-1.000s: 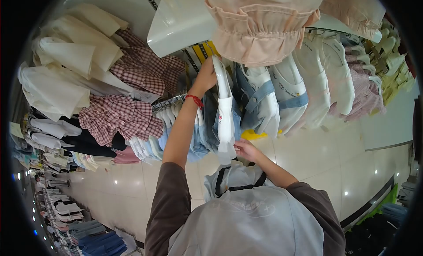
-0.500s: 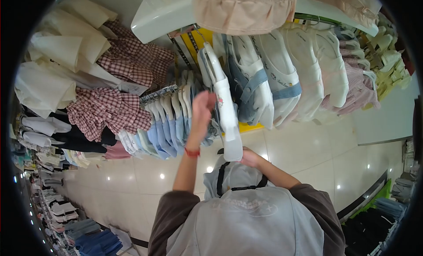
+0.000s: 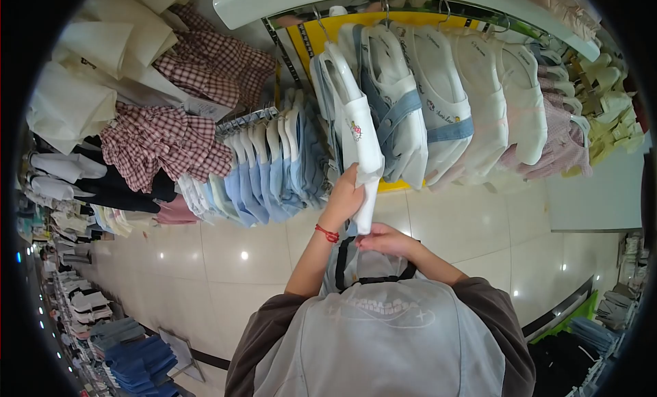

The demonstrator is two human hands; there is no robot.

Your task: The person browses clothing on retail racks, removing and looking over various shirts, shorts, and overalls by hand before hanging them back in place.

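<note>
A white garment (image 3: 363, 140) with a small printed motif hangs on a white hanger (image 3: 340, 69) at the front left end of the curved rail. My left hand (image 3: 346, 194), red cord at the wrist, is closed on the garment's lower left side. Near the bottom tip of the garment is my right hand (image 3: 389, 240), its fingers pinched together at the hem. Just right of it hangs a white top with blue denim straps (image 3: 399, 120), then a similar top with a blue band (image 3: 448, 130).
Pale blue clothes (image 3: 263, 192) hang on a lower rail to the left, beneath red checked garments (image 3: 164, 144). A white shelf edge (image 3: 246, 4) runs overhead. Pink and yellow clothes (image 3: 602, 140) hang far right. Folded jeans (image 3: 140, 366) lie lower left.
My left hand has come down from the hanger to the garment's lower side and closed there. My right hand stays by the hem. The view has shifted, showing more of the rail.
</note>
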